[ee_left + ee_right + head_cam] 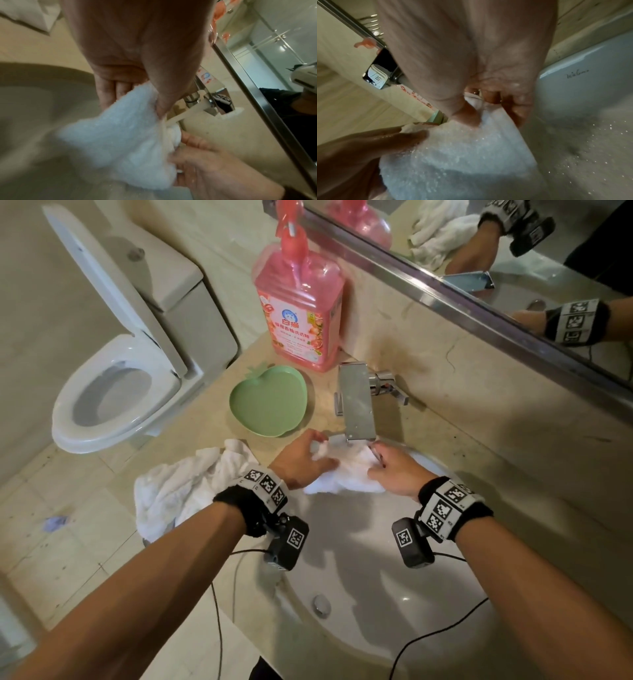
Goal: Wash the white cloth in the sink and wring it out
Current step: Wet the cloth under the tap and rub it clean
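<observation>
Head view shows your left hand and your right hand holding the white cloth between them, right under the spout of the chrome faucet, above the back of the sink at about 12 o'clock of the basin. Your left thumb and curled fingers pinch one bunched end of the cloth; your right hand grips the other end, fingers curled into the fabric. From your left wrist, water runs from the spout onto the cloth beside your thumb, and the rest of the cloth sags toward the basin. From your right wrist, the fabric looks soaked and speckled with droplets. On the tabletop, a green apple-shaped dish sits at 10 o'clock from the faucet, a pink pump bottle behind it at 11 o'clock. A second white towel lies at 9 o'clock from your left hand, draped over the tabletop edge.
</observation>
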